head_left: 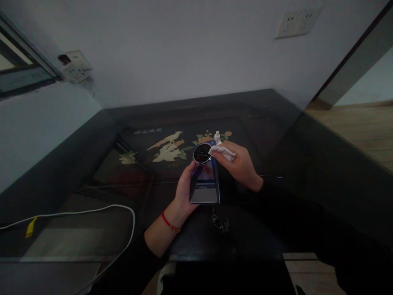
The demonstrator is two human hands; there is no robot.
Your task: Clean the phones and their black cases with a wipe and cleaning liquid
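Note:
My left hand (183,189) is closed around the lower left side of a smartphone (204,195), whose glossy back faces me. A large round camera ring (202,153) stands out at the phone's top. My right hand (241,163) pinches a folded white tissue (223,153) against the upper right of the phone, beside the camera ring. Just behind the tissue a small white bottle (217,136) shows its tip; its lower part is hidden. A dark charm strap (220,223) dangles from the phone's bottom edge.
The dark glossy table (101,135) bears a bird-and-flower picture and stands against the wall. A white cable (92,210) with a yellow tag (30,228) curves over its left side. Wall sockets (297,22) are at the upper right, more sockets (76,66) at the left.

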